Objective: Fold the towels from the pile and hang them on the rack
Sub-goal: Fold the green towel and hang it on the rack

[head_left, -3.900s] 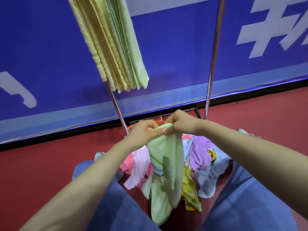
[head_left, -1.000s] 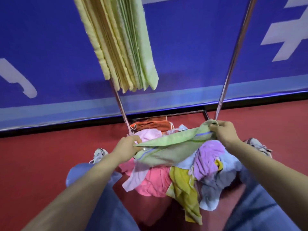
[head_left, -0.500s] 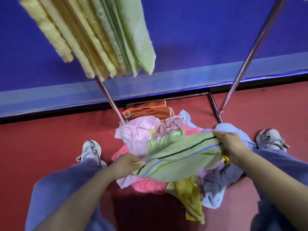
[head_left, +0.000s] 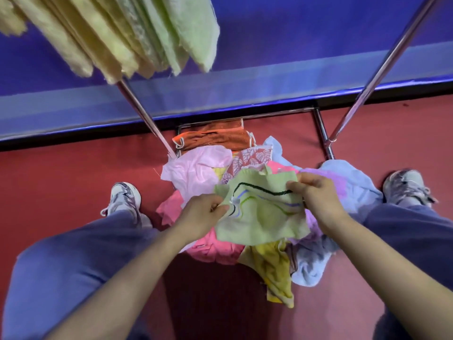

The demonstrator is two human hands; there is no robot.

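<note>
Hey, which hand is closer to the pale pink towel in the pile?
Left. The left hand grips the green striped towel right beside the pale pink towel; the right hand grips its other edge, farther off to the pink towel's right.

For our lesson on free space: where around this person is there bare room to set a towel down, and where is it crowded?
Bare red floor: left of the left shoe, up to the blue wall, and beyond the right shoe. Crowded: the pile between the feet, and the hung towels at upper left.
</note>
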